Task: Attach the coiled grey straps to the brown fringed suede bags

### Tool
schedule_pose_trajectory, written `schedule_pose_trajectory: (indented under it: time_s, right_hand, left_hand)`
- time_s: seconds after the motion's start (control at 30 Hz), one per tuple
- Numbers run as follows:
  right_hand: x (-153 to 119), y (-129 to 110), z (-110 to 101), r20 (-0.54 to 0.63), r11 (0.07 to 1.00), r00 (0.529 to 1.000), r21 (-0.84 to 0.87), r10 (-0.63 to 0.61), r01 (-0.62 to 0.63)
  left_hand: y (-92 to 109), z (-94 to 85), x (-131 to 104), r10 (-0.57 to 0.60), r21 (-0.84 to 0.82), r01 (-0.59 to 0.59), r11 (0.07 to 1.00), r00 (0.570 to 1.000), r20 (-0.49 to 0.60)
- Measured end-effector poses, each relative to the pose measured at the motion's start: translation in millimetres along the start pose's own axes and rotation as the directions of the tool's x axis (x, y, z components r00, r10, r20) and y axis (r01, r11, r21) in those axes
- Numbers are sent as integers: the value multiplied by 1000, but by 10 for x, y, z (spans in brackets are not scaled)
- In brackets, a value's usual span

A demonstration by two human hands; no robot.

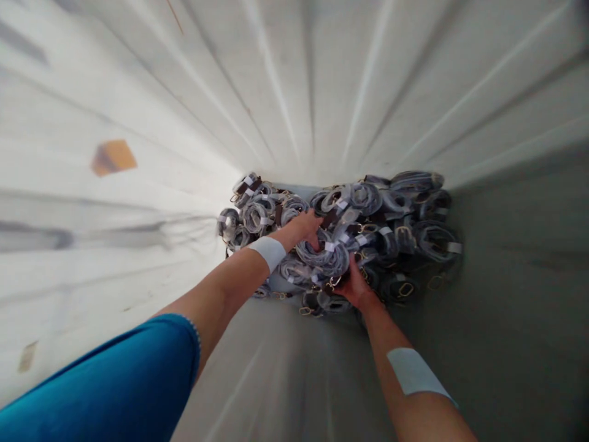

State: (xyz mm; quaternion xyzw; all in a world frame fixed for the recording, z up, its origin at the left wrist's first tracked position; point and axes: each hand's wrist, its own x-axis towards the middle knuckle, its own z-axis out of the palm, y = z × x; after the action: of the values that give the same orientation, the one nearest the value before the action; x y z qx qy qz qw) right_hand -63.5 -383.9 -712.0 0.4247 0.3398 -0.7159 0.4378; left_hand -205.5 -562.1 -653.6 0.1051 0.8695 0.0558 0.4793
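Note:
Many coiled straps in clear plastic, with white tags and gold-coloured metal buckles, lie heaped at the bottom of a deep pale sack or liner. Over the middle of the heap is my left hand (311, 226), its thumb and fingers apart, touching the coils. Just below and right of it lies one coiled strap (338, 260) with a white tag. Against that coil's lower right side rests my right hand (355, 286), thumb up and fingers spread low among the buckles. Some fingertips of both hands are hidden among the coils.
Tall pale walls of the liner (285, 73) surround the heap, with creases running down to it. An orange-brown patch (115, 156) shows on the left wall. More coiled straps (435, 239) are piled at the right, in shadow.

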Motion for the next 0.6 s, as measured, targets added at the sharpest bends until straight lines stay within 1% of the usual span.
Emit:
schedule_pose_trajectory:
  time_s: [0.07, 0.1, 0.13, 0.2, 0.27, 0.37, 0.43, 0.5, 0.6]
  right_hand:
    - [12, 54, -40, 20, 1000, 1000, 12, 6, -6]
    - [24, 70, -52, 33, 1000, 999, 19, 4, -4]
    - [40, 79, -60, 46, 1000, 999, 27, 2, -3]
    - [73, 83, -71, 63, 999, 998, 39, 6, -8]
    - [97, 82, -86, 67, 999, 997, 46, 26, -29]
    - [99, 103, -132, 65, 996, 996, 53, 63, -67]
    - [81, 132, -178, 69, 994, 994, 55, 87, -91]
    - [60, 162, -232, 79, 992, 991, 52, 110, -114]
    - [45, 191, -312, 102, 989, 985, 38, 140, -144]
  left_hand:
    - [73, 23, 10, -37, 83, 36, 996, 999, 8]
    - [79, 13, 31, -45, 101, 42, 994, 999, 25]
    - [68, -2, 55, -42, 90, 37, 995, 998, 55]
    - [18, -22, 88, -11, 3, 10, 1000, 994, 112]
    - [-28, 7, 73, 34, -84, -24, 996, 992, 124]
    - [-29, 148, -24, 75, -174, -59, 983, 993, 90]
    - [4, 264, -90, 73, -229, -55, 972, 995, 71]
    - [36, 362, -129, 55, -263, -30, 964, 995, 88]
    - [53, 462, -144, 49, -321, -9, 947, 992, 116]
